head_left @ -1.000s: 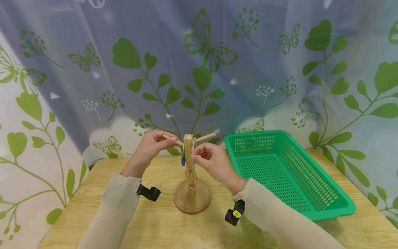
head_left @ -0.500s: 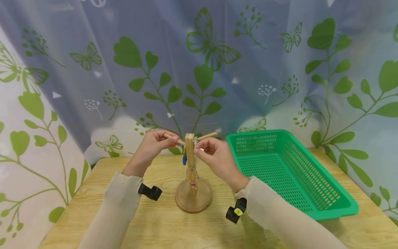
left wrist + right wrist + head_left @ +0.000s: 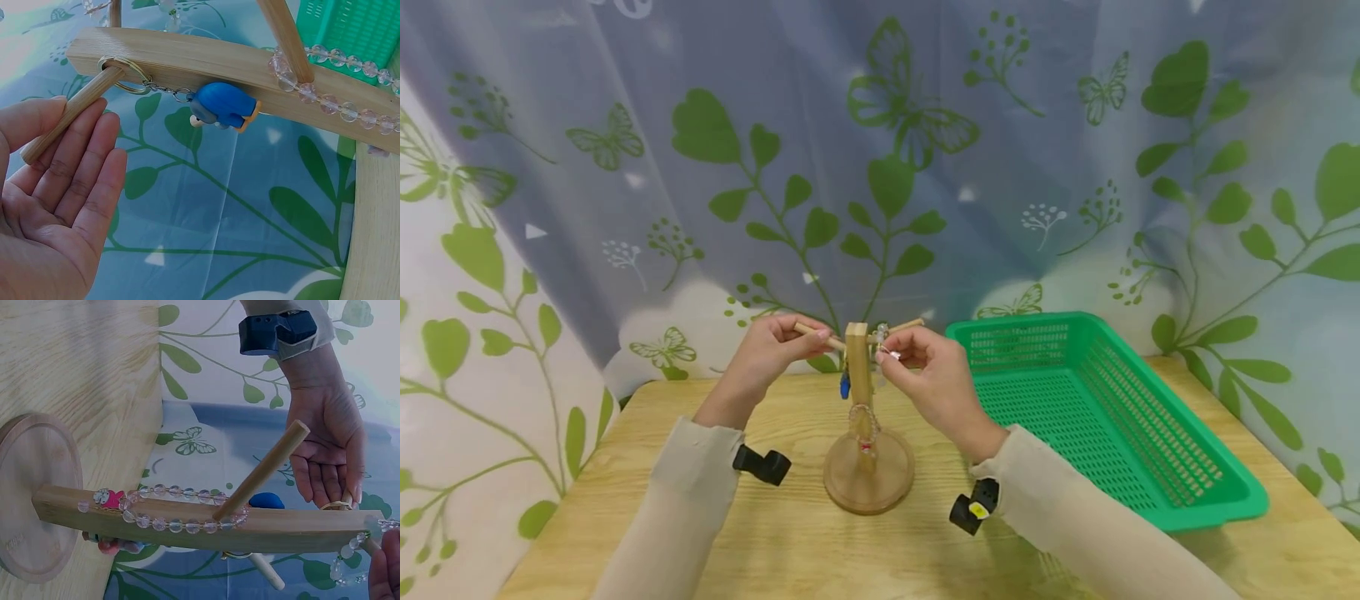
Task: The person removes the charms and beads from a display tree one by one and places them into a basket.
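My left hand point(image 3: 767, 358) pinches the left upper peg of a wooden stand point(image 3: 860, 367) between thumb and fingers. On that peg, close to the post, a gold ring carries a blue figure keychain point(image 3: 225, 103). My right hand point(image 3: 928, 379) pinches a clear beaded bracelet point(image 3: 347, 551) that loops over the right upper peg point(image 3: 910, 323); a small silvery charm shows at the fingertips. Lower down, a pink beaded bracelet point(image 3: 176, 525) with a red-and-white charm point(image 3: 109, 499) hangs from a front peg point(image 3: 262, 469). The right fingers hide part of the clear bracelet.
A green perforated basket point(image 3: 1225, 500) stands to the right on the wooden table point(image 3: 820, 558). The stand's round base point(image 3: 868, 492) sits mid-table. Behind the stand, some multicoloured beads point(image 3: 125, 545) partly show. A leaf-patterned curtain point(image 3: 775, 100) hangs at the back.
My right hand has shifted slightly right, drawing the clear bracelet outward along the right peg, away from the post. My left hand keeps its hold on the left peg.
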The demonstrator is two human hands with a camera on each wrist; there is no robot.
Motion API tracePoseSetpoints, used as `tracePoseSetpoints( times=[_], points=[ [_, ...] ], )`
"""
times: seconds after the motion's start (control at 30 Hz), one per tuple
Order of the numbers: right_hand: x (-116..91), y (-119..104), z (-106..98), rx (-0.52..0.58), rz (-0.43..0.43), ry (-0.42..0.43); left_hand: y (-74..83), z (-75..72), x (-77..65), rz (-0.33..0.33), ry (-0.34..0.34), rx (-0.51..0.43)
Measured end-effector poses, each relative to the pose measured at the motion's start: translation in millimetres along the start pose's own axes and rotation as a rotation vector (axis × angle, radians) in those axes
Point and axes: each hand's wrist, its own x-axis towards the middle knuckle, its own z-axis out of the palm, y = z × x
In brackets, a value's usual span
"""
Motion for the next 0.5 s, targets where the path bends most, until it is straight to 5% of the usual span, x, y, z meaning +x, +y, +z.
tracePoseSetpoints(
  times=[0.5],
  points=[
    [1.4, -10.7, -19.1, 0.020, -0.016, 0.037, 0.3, 0.3, -1.1, -0.005, -0.002, -0.021]
  ],
)
